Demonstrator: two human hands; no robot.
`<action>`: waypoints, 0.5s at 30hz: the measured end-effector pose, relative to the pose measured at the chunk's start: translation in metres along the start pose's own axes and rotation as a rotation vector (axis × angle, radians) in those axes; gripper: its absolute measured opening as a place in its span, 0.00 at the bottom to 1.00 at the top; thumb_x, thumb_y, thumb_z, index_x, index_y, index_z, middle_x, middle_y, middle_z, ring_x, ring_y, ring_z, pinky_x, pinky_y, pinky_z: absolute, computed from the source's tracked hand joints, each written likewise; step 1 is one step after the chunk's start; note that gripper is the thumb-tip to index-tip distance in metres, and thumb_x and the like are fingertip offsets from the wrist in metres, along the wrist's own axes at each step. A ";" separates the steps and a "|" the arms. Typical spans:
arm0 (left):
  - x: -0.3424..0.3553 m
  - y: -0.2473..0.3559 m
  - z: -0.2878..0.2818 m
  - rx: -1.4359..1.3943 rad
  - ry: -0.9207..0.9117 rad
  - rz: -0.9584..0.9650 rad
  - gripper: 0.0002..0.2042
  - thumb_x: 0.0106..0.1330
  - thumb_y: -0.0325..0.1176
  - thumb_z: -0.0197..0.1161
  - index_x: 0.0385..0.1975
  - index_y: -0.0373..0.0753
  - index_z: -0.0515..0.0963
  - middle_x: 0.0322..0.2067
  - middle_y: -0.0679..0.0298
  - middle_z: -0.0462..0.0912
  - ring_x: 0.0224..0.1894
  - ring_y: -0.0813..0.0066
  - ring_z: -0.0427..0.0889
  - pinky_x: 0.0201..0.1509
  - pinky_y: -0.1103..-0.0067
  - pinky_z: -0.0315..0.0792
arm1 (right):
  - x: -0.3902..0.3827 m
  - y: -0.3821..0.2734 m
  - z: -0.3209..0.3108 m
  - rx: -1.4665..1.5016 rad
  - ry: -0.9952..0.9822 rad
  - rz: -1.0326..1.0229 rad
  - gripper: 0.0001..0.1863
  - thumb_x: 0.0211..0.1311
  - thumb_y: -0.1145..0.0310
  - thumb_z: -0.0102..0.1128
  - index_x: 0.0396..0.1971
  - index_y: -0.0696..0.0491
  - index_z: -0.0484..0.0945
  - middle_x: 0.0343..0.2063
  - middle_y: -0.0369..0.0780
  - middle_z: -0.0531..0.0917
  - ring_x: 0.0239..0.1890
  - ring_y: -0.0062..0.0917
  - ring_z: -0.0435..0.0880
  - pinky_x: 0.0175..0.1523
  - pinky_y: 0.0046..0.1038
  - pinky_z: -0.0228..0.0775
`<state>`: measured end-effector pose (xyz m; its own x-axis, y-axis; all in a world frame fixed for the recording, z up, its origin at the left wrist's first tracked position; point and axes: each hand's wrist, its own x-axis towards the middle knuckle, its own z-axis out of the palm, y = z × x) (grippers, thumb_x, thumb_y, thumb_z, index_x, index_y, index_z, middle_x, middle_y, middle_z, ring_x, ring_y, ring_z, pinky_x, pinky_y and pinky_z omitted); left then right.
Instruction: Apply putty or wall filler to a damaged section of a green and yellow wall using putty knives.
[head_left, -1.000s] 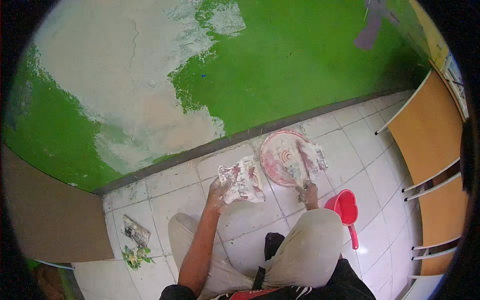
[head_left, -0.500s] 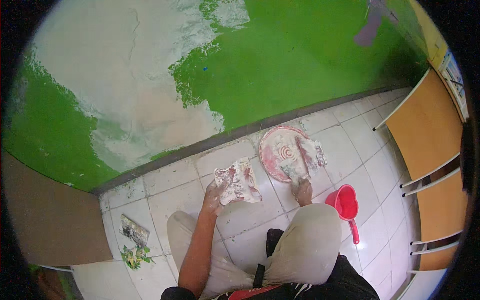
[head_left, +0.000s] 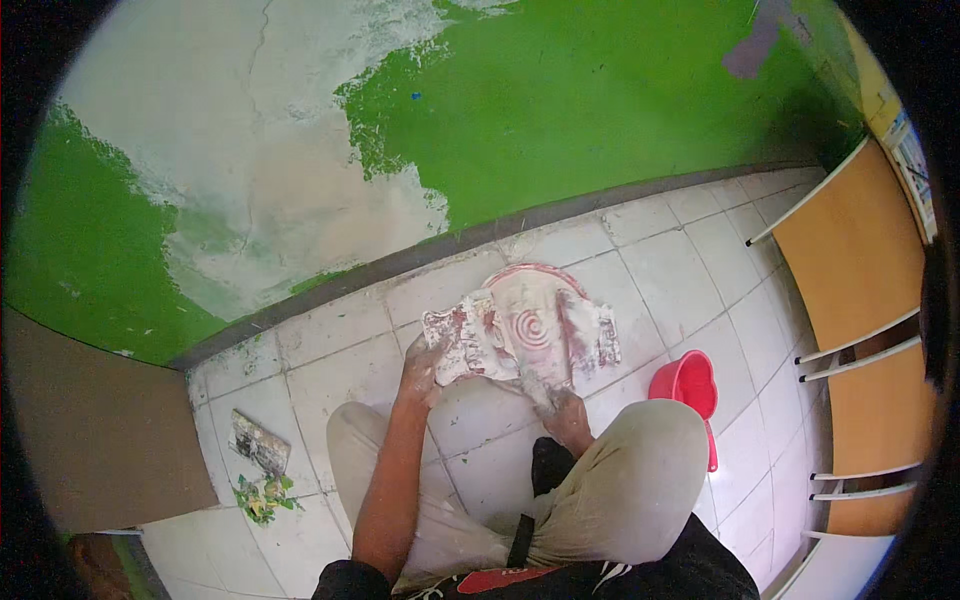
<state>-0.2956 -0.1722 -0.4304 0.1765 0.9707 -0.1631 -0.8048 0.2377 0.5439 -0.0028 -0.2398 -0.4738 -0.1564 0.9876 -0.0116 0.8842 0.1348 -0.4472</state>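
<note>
My left hand [head_left: 424, 372] is closed on a flat, roughly rectangular scraper [head_left: 468, 338] thickly smeared with white putty. It overlaps the left edge of a round red tray [head_left: 533, 268], which is coated in white putty with a spiral mark in the middle. My right hand [head_left: 568, 422], whitened with putty, is closed at the tray's near side. From it a second wide putty-smeared scraper [head_left: 600, 338] seems to reach across the tray's right part. Putty hides its exact outline and how my fingers grip it.
A red dipper [head_left: 690, 385] stands on the tiles by my right knee. Left lie a dirty rectangular scraper [head_left: 260, 442] and a leafy scrap [head_left: 266, 498]. Ahead is a green wall [head_left: 600, 120] with white patches. Orange-topped tables [head_left: 840, 270] line the right; a brown panel [head_left: 90, 430] stands left.
The tray has shifted left and nearer to me. My right hand and its scraper have come left and closer, so the left scraper now overlaps the tray. The view has tilted slightly.
</note>
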 end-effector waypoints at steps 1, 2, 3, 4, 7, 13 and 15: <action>0.001 0.000 0.000 -0.004 0.013 0.001 0.20 0.63 0.28 0.55 0.55 0.30 0.65 0.47 0.54 0.77 0.44 0.62 0.81 0.45 0.66 0.80 | -0.005 -0.002 -0.003 -0.003 0.000 0.005 0.19 0.49 0.64 0.66 0.38 0.62 0.79 0.34 0.53 0.81 0.36 0.46 0.80 0.43 0.37 0.72; 0.002 0.000 0.000 -0.008 0.025 0.002 0.20 0.63 0.28 0.56 0.55 0.30 0.65 0.47 0.54 0.77 0.44 0.63 0.81 0.45 0.67 0.80 | -0.010 -0.004 -0.004 0.176 0.072 0.002 0.19 0.49 0.65 0.66 0.39 0.61 0.79 0.35 0.52 0.81 0.36 0.44 0.80 0.43 0.36 0.72; 0.004 0.000 -0.001 -0.011 0.025 -0.002 0.20 0.63 0.28 0.56 0.55 0.30 0.65 0.47 0.54 0.77 0.44 0.63 0.81 0.45 0.67 0.80 | -0.014 -0.006 -0.006 0.354 0.146 0.000 0.18 0.50 0.66 0.66 0.39 0.61 0.79 0.36 0.51 0.82 0.37 0.42 0.81 0.43 0.34 0.72; 0.012 -0.008 0.006 -0.042 -0.019 0.021 0.20 0.63 0.27 0.56 0.54 0.30 0.66 0.46 0.55 0.77 0.43 0.63 0.81 0.44 0.67 0.80 | -0.018 -0.008 -0.032 0.322 0.161 0.012 0.18 0.50 0.66 0.66 0.39 0.61 0.79 0.36 0.51 0.82 0.37 0.42 0.81 0.43 0.34 0.72; 0.007 0.002 -0.009 0.034 0.036 0.053 0.19 0.63 0.28 0.56 0.53 0.29 0.67 0.45 0.55 0.78 0.42 0.65 0.82 0.44 0.69 0.81 | -0.006 -0.022 -0.059 0.264 0.107 0.289 0.18 0.52 0.68 0.66 0.41 0.61 0.78 0.35 0.48 0.83 0.36 0.31 0.82 0.41 0.29 0.72; 0.011 -0.006 -0.015 0.030 -0.010 -0.061 0.20 0.63 0.30 0.57 0.54 0.30 0.68 0.46 0.56 0.78 0.44 0.66 0.81 0.46 0.72 0.79 | 0.019 -0.003 -0.078 0.692 0.193 0.225 0.17 0.53 0.71 0.66 0.42 0.61 0.78 0.30 0.39 0.81 0.30 0.14 0.75 0.34 0.19 0.69; 0.010 -0.012 -0.008 0.060 -0.039 -0.124 0.21 0.62 0.31 0.57 0.55 0.30 0.67 0.48 0.55 0.77 0.48 0.66 0.79 0.49 0.71 0.78 | 0.028 -0.011 -0.068 0.605 0.313 0.049 0.10 0.54 0.74 0.64 0.37 0.59 0.79 0.29 0.36 0.79 0.26 0.14 0.73 0.30 0.18 0.67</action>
<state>-0.2888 -0.1654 -0.4452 0.2958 0.9340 -0.2005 -0.7401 0.3568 0.5701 0.0125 -0.2079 -0.4086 0.0928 0.9805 0.1735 0.4711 0.1102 -0.8752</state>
